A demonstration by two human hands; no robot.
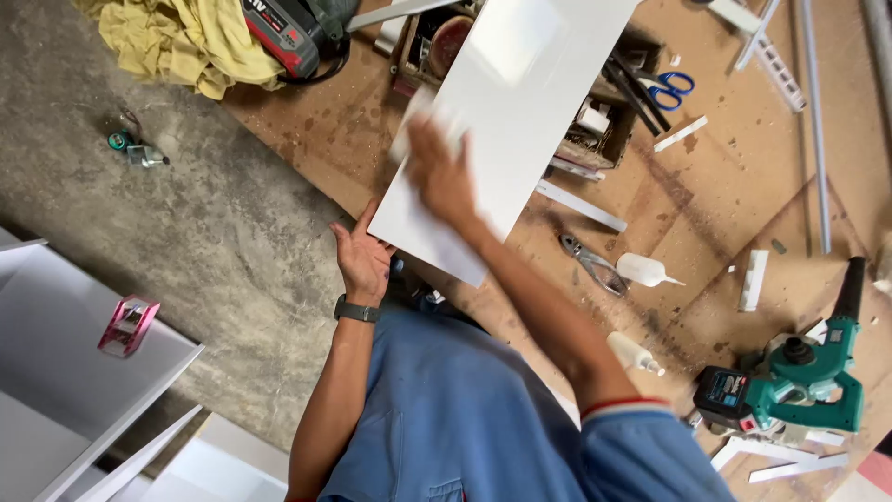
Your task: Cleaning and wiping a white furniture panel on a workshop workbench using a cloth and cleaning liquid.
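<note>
Blue shirt fabric fills the bottom centre of the frame, with both arms reaching up from it toward a white panel (506, 112) that lies slantwise across the middle and upper centre. One end of the panel rests over a cluttered wooden box (595, 130) on the workbench (725, 214), and the near corner sticks out past the bench edge above the concrete floor (204, 251).

At the panel's lower left edge, the left hand (362, 260) is open, palm up and fingers spread, bracing the board from the side and beneath; a dark watch sits on that wrist. Just above it, the right hand (441, 172) lies flat on the glossy face, blurred, with what looks like a pale cloth or paper (423, 121) under the fingers; whether it grips that piece I cannot tell.

Judging by this, the panel face is being rubbed or wiped near its lower end, while the upper stretch reads clean and shiny; how much has been covered cannot be told.

Around the work, right of centre, lie pliers (595, 265), a small glue bottle (646, 270) and blue-handled scissors (669, 88). A green cordless blower (799, 381) sits at the lower right, yellow cloth (177, 42) at the upper left, and a pink tape dispenser (128, 325) on a white board at the lower left.
</note>
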